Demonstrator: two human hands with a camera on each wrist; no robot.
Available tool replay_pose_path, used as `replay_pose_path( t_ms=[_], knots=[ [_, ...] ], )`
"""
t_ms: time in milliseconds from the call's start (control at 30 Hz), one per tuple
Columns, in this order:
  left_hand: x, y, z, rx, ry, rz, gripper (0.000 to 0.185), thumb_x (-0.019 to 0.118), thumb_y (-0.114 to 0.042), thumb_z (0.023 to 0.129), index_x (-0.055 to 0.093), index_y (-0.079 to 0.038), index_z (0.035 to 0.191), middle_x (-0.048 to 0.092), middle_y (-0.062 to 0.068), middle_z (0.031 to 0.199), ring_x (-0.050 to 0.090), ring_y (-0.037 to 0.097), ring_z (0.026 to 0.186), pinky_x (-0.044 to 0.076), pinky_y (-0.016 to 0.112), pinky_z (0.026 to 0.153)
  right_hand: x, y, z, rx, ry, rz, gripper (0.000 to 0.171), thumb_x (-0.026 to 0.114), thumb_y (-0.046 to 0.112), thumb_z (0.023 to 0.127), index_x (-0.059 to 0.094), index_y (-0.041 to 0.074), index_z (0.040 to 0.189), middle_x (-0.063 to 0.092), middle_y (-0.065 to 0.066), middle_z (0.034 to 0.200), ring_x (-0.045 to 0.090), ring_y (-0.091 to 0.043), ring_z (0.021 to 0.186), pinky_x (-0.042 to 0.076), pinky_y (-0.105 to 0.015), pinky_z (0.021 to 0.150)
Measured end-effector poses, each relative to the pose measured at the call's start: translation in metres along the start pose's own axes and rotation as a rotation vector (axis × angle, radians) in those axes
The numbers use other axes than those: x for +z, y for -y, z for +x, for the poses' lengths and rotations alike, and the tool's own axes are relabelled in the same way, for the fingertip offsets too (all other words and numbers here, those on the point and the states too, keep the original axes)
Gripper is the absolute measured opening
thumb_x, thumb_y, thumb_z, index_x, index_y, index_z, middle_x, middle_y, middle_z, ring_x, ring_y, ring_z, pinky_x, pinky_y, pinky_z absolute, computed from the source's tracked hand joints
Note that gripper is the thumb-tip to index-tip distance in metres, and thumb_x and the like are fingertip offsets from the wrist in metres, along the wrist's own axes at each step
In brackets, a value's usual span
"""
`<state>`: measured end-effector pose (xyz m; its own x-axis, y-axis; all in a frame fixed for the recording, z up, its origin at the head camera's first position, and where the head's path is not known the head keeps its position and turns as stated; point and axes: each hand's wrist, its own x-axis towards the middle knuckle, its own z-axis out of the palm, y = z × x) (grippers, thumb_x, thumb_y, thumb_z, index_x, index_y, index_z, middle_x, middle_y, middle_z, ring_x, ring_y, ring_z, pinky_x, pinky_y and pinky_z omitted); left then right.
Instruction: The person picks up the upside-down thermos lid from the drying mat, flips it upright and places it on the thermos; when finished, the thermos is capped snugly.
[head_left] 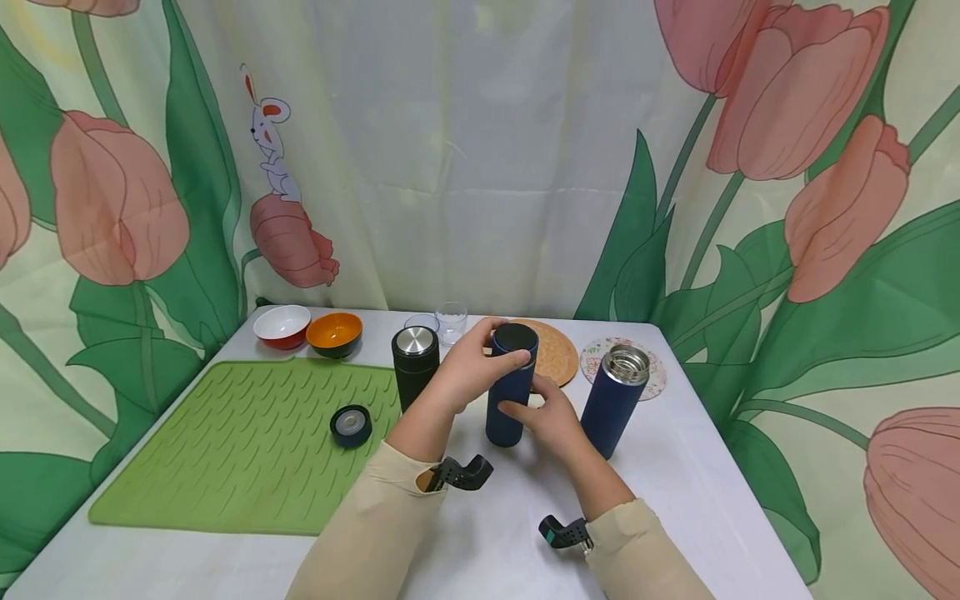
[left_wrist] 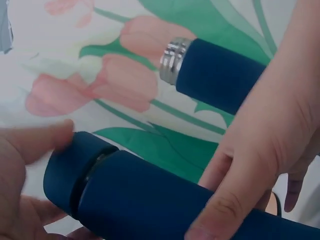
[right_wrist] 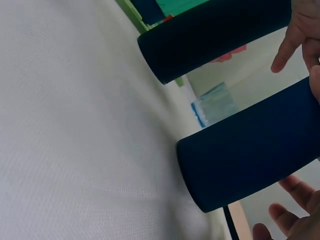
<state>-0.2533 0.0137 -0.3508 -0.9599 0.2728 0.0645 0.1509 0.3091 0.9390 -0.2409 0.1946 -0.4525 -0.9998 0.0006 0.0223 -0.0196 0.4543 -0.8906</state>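
A dark blue bottle [head_left: 512,398] stands upright on the table, between both hands. My left hand [head_left: 474,367] holds its blue cap [head_left: 515,337] with thumb and fingers. In the left wrist view, a dark gap shows between the cap [left_wrist: 70,167] and the bottle body [left_wrist: 145,195]. Lower down, my right hand [head_left: 552,421] grips the body, thumb on the near side. Just right of that hand is a second blue bottle [head_left: 617,408], uncapped, its steel mouth showing. A black thermos [head_left: 415,375] with a silver-topped lid stands left, partly behind my left arm.
A green mat [head_left: 247,450] covers the table's left side, with a black round lid [head_left: 350,426] on it. Behind it are a white-and-red bowl [head_left: 282,323] and an orange bowl [head_left: 334,332]. Clear glasses [head_left: 452,321], a round wooden board [head_left: 558,354] and a floral mat [head_left: 652,371] line the back.
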Motion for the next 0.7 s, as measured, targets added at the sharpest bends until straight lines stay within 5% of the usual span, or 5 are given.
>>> replay_pose_path(
  t_ms=[167,367,500,700],
  knots=[
    [0.013,-0.002,-0.003,-0.035,-0.131,0.057,0.096,0.085,-0.061,0.080,0.038,-0.020,0.153,0.063,0.013,0.139,0.065,0.031,0.124,0.056,0.055,0.101,0.002,0.001,0.001,-0.007,-0.008,-0.027,0.059,0.086,0.047,0.087,0.068,0.030,0.140,0.061,-0.005,0.148,0.054,-0.032,0.141,0.040,-0.065,0.117],
    [0.027,-0.008,-0.005,-0.051,-0.268,0.199,0.091,0.085,-0.071,0.076,0.043,-0.017,0.136,0.066,0.009,0.115,0.068,0.027,0.098,0.057,0.043,0.077,0.003,-0.001,0.002,-0.033,-0.021,-0.025,0.054,0.087,0.042,0.087,0.070,0.029,0.136,0.064,-0.005,0.145,0.056,-0.031,0.139,0.040,-0.062,0.117],
    [0.024,-0.007,-0.005,-0.021,-0.247,0.230,0.082,0.082,-0.067,0.082,0.047,-0.019,0.139,0.067,0.008,0.120,0.069,0.027,0.102,0.058,0.044,0.080,0.003,-0.001,0.002,-0.030,-0.022,-0.028,0.054,0.088,0.044,0.085,0.071,0.030,0.135,0.065,-0.004,0.143,0.057,-0.029,0.137,0.041,-0.061,0.116],
    [0.011,-0.003,-0.003,0.037,-0.117,0.186,0.074,0.077,-0.057,0.091,0.051,-0.024,0.151,0.067,0.007,0.135,0.068,0.030,0.122,0.057,0.054,0.097,0.002,-0.001,0.001,-0.030,-0.021,-0.017,0.055,0.088,0.043,0.085,0.071,0.030,0.135,0.064,-0.004,0.144,0.056,-0.030,0.139,0.040,-0.062,0.117]
  ],
)
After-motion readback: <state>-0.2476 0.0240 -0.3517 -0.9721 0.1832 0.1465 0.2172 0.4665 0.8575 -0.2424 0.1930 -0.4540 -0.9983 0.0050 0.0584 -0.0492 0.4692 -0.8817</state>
